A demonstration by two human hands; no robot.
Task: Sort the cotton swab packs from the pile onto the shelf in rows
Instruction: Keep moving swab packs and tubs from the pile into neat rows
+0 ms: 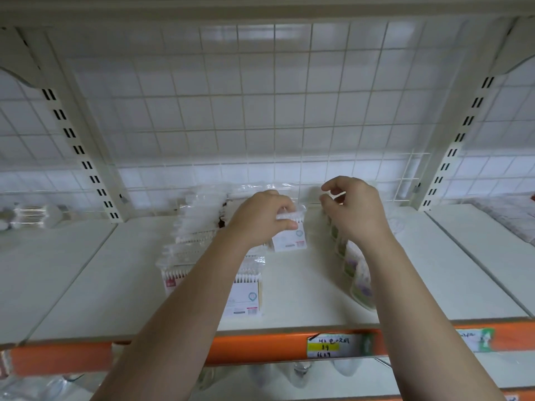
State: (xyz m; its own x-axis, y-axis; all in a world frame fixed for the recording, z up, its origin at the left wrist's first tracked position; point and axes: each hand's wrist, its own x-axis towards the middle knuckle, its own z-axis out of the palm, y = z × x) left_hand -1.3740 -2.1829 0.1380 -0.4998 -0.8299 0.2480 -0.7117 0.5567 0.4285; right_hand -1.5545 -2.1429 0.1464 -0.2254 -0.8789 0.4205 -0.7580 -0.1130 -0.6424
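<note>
The white shelf point(95, 273) ends at an orange rail point(260, 345) on the near edge and a wire grid point(260, 96) at the far edge. It is flanked by a slotted left upright point(84, 157) and a right upright point(451, 151). An upper shelf point(260, 10) caps the space overhead. Bare board lies open to the left of the stock and to the right of it. A narrower strip lies open between the middle and right rows.

The left hand point(257, 218) grips a cotton swab pack point(291, 238) by its top, with fingers and thumb curled round the white swab tips. The pack is clear plastic with a white label card bearing a small red mark, and it stands far back near the grid. It is upright, label facing near, and its sticks run vertically with tips uppermost.

The right hand point(354, 212) hovers just right of it, above the far end of the right row point(357, 279), whose packs are printed green and purple. Its fingers are curled and its thumb and forefinger nearly meet round something pale; I cannot tell whether it holds anything.

A left row point(191, 235) of clear packs runs from near to far. In line with the gripped pack, a near pack point(244, 296) stands close to the rail. A handwritten price label point(330, 347) is stuck on the rail.
</note>
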